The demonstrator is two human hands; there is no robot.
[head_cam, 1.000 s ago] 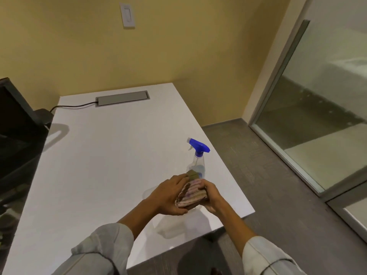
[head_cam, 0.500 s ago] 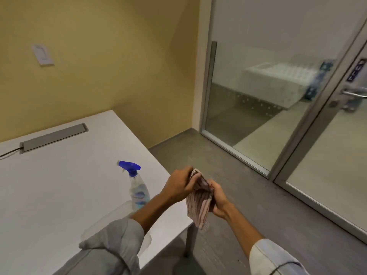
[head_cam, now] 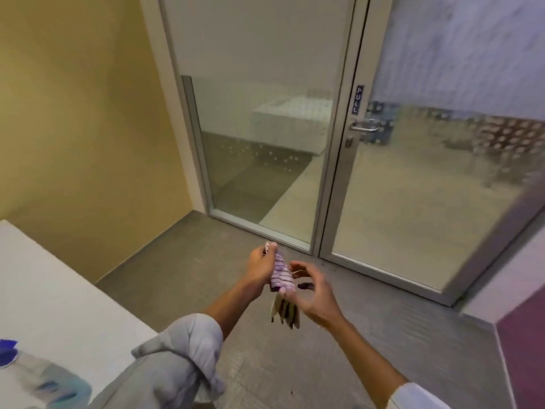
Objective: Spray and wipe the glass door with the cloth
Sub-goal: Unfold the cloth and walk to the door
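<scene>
Down by your left elbow, the blue spray bottle (head_cam: pixel 8 354) sits on the white table (head_cam: pixel 59 290). It looks blurry. Your left hand (head_cam: pixel 261 268) pinches the top of the striped cloth (head_cam: pixel 282 277), which hangs down. Your right hand (head_cam: pixel 312 293) curls loosely just beside the cloth, thumb touching it. Farther off stands the glass door (head_cam: pixel 427 178) with its metal handle (head_cam: pixel 364 127), shut.

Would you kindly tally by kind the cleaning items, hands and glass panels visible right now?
Cloth: 1
Spray bottle, at the frame's edge on the table: 1
Hands: 2, left hand and right hand
Glass panels: 2, fixed panel and glass door
Total: 6
</scene>
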